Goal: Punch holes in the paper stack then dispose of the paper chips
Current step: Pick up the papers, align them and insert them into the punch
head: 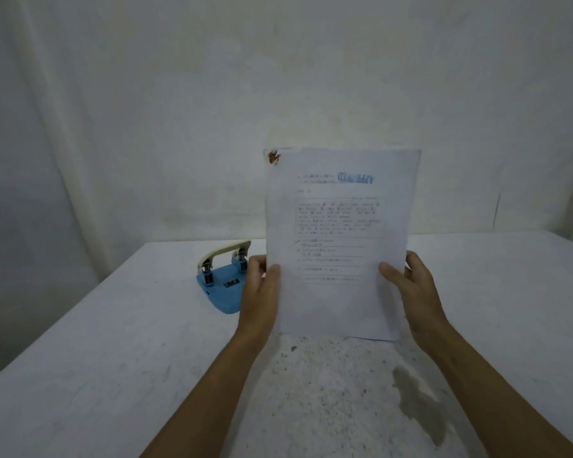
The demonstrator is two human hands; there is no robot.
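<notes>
A white paper stack point(339, 226) with printed text and a blue stamp stands upright, its bottom edge on the table. A rusty mark stains its top left corner. My left hand point(262, 289) grips the stack's left edge and my right hand point(407, 279) grips its right edge, thumbs on the front. A blue hole punch point(224, 282) with a cream lever sits on the table just left of my left hand, apart from the paper.
The white table point(113, 325) has a worn, speckled patch in front of me and a dark stain point(417, 401) at the near right. A white wall or cloth hangs behind the table's far edge.
</notes>
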